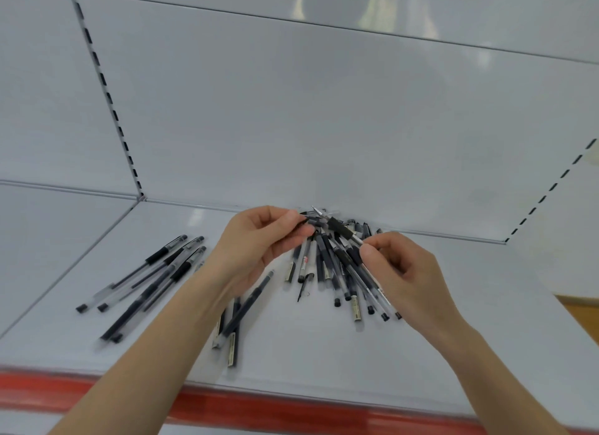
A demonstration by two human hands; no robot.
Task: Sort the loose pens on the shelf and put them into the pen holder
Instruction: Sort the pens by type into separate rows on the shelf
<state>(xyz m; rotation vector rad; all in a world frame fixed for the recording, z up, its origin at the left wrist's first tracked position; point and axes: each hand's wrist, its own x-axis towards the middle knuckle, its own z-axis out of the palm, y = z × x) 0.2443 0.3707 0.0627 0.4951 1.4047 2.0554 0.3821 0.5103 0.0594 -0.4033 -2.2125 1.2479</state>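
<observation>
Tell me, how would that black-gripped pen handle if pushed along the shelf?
Probably stiff and light: the right hand pinches the pen with fingertips alone, yet it looks straight. Its round barrel would likely roll on the smooth shelf, though the rubbery-looking grip may slow it.

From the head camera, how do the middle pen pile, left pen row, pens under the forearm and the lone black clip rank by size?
1. Middle pile and left row: similar spread, can't rank.
2. forearm pens, partly hidden.
3. clip.
</observation>
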